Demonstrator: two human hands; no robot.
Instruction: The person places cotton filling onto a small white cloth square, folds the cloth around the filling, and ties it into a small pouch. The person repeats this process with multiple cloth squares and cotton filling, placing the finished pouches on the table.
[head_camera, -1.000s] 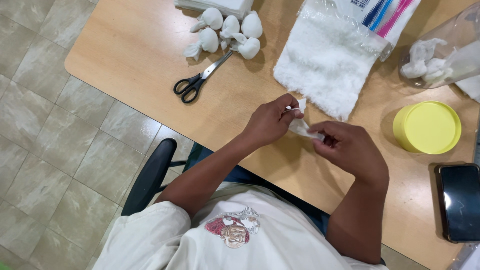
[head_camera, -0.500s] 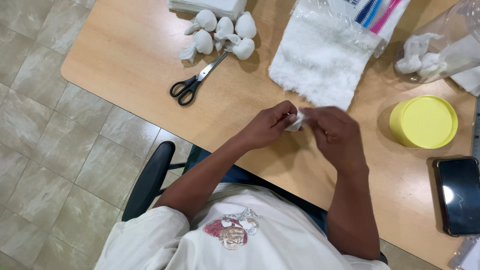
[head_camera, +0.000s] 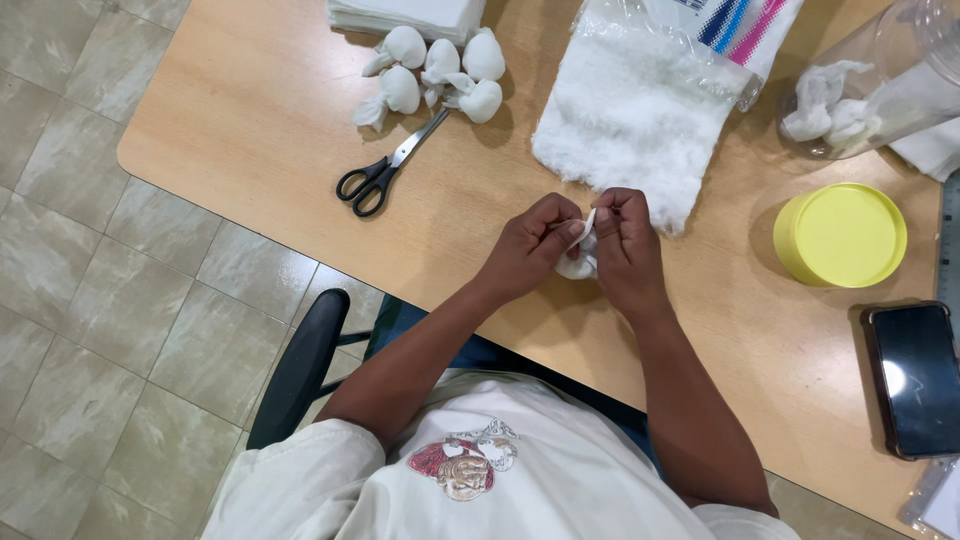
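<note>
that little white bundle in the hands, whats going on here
A seated person pinches a small white cloth-wrapped bundle between the left hand and right hand, above the light wooden table. Finished white bundles lie beside black-handled scissors; a white cotton sheet and yellow round lid lie nearby.

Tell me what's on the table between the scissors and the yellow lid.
In the head view, both hands, left and right, pinching a small white bundle, sit between the scissors and the yellow lid, below the cotton sheet.

Left hand (head_camera: 530, 245) and right hand (head_camera: 625, 245) meet knuckle to knuckle, fingers (head_camera: 572, 228) pinched together, forearms angled inward.
</note>
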